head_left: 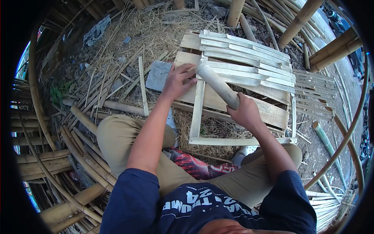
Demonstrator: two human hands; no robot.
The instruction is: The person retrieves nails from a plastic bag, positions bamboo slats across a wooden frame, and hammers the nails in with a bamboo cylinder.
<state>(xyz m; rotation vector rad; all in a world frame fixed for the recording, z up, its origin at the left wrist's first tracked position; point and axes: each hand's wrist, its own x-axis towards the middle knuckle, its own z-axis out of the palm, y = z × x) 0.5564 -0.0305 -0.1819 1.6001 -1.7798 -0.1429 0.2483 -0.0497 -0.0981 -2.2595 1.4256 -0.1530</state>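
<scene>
My right hand (245, 112) grips a thick, pale bamboo mallet (220, 86) by its lower end. The mallet's far end overlaps the left corner of a bamboo slat frame (196, 113). My left hand (180, 82) is at that corner, its fingers and thumb bent round the frame's edge, close to the mallet's end; the fingertips are partly hidden. Several split bamboo slats (249, 72) lie side by side across the far half of the frame. Beneath the frame is a low wooden plank platform (241, 104).
A grey concrete block (159, 76) lies left of the platform. Bamboo poles (91, 154) are piled at my left, and upright bamboo posts (300, 23) stand at the far right. Another slatted panel (315, 89) lies beyond the platform's right edge. Straw and loose strips cover the ground.
</scene>
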